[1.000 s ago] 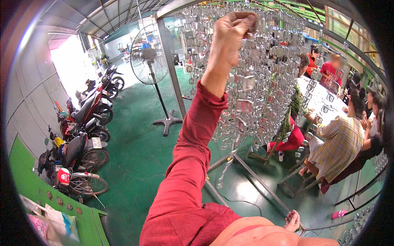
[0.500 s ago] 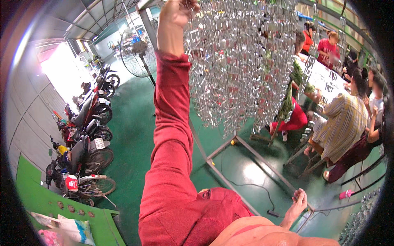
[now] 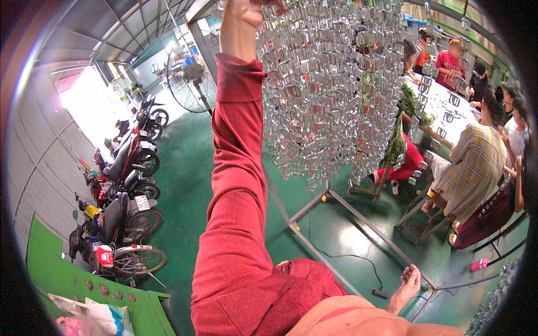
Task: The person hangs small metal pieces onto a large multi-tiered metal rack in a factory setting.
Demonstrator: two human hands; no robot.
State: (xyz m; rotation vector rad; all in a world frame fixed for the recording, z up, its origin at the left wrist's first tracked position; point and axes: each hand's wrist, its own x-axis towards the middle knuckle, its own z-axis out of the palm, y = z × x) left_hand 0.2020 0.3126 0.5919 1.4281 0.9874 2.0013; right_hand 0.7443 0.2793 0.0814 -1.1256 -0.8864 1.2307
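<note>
My left hand (image 3: 244, 13), in a red sleeve, is raised at the upper edge beside a dense curtain of hanging strands of small shiny metal pieces (image 3: 330, 101). Its fingers curl in at the strands' upper left side. The picture's edge cuts them off, so what they hold cannot be made out. Low at the right, my right hand (image 3: 409, 284) has its fingers curled, and nothing shows in them. It is near a corner of the metal frame (image 3: 367, 224) on the floor, apart from the strands.
A large fan (image 3: 193, 73) stands left of the strands. Motorbikes (image 3: 120, 207) and a bicycle (image 3: 140, 260) line the left. A black cable (image 3: 350, 256) crosses the green floor (image 3: 185, 185). At right, several people sit around a white table (image 3: 448, 109); one wears a plaid shirt (image 3: 471, 168).
My left hand has risen slightly, so more of it leaves the upper edge. The surroundings have shifted a little to the right in view. My right hand keeps its curled pose.
</note>
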